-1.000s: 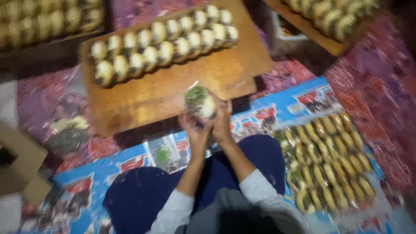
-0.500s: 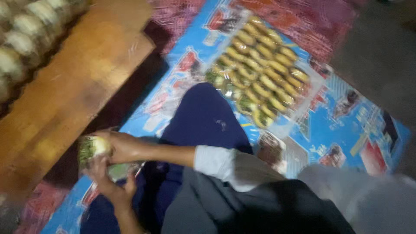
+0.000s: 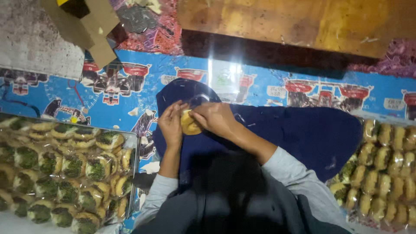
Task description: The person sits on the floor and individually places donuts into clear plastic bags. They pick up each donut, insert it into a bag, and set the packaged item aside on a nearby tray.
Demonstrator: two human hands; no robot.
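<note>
Both hands are grasping one small yellowish pastry (image 3: 189,123) over the dark blue lap cloth (image 3: 277,130): the left hand (image 3: 171,123) is pinching its left edge, the right hand (image 3: 214,119) is closing its fingers over the right side. Trays of wrapped pastries (image 3: 65,169) are lying on either side

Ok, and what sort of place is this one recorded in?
Probably a home food-packing spot on the floor. Trays of wrapped snacks and more wrapped snacks flank the seated person on a printed blue mat, with a low wooden table ahead.
</note>
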